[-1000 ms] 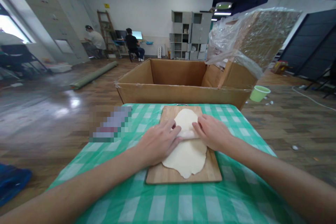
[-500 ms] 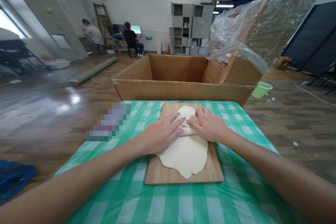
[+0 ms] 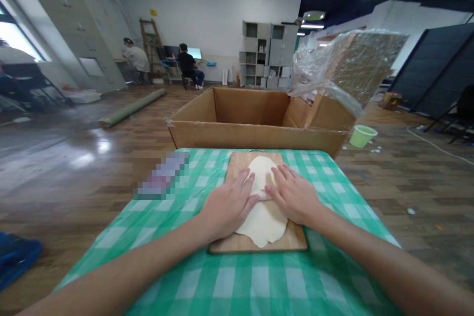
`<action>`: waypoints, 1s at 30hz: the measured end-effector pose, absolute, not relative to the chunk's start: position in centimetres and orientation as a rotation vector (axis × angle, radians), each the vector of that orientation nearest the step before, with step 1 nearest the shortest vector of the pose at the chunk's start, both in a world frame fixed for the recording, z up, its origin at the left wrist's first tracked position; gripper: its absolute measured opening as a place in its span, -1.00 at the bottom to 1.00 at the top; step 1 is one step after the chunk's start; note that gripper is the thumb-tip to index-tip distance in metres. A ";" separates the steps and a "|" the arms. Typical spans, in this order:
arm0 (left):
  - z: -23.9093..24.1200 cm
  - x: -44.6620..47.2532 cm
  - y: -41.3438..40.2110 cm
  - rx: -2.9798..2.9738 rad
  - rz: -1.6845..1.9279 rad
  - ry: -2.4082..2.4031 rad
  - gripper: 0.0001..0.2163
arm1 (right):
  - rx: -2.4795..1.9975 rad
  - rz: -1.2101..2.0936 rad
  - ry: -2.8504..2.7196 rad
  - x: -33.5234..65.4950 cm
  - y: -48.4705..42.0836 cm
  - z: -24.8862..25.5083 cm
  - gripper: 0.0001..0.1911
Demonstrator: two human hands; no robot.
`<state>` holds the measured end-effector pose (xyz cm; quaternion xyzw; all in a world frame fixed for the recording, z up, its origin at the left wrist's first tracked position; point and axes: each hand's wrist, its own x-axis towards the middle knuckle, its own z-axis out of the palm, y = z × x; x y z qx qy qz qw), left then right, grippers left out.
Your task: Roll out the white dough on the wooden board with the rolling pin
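Note:
A thin, pale sheet of dough (image 3: 262, 227) lies along a wooden cutting board (image 3: 296, 243), its near edge uneven. Across the dough is a light rolling pin (image 3: 263, 196); only a short middle piece shows between my hands. My left hand (image 3: 230, 203) rests flat over the pin's left part, fingers stretched forward. Over the right part lies my right hand (image 3: 296, 196), also flat, its thumb towards the middle. Both ends of the pin are hidden beneath the hands.
A green-and-white checked cloth (image 3: 207, 284) covers the table. Past its far edge stands a large open cardboard box (image 3: 255, 133) with plastic-wrapped material at its right. A blurred-out item (image 3: 163, 177) lies by the left edge. A green bucket (image 3: 363, 136) stands on the floor.
My hands and the rolling pin have come a little nearer to me along the dough. The head view has tilted up slightly, showing more ceiling.

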<state>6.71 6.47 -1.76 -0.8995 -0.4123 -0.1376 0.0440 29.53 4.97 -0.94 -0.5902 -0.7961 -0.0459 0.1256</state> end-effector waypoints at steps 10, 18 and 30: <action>-2.1 5.7 0.7 -2.796 -0.552 -1.173 -0.30 | -1.600 -0.180 -2.332 29.7 -1.6 -2.3 -0.26; 1.4 3.2 3.7 -2.952 -1.067 -1.520 -0.58 | -1.546 0.006 -2.311 31.1 -3.5 -3.3 -0.49; -2.1 5.6 10.2 -2.823 -0.955 -2.039 -0.49 | -1.774 -0.054 -2.217 37.7 -2.0 -2.1 -0.72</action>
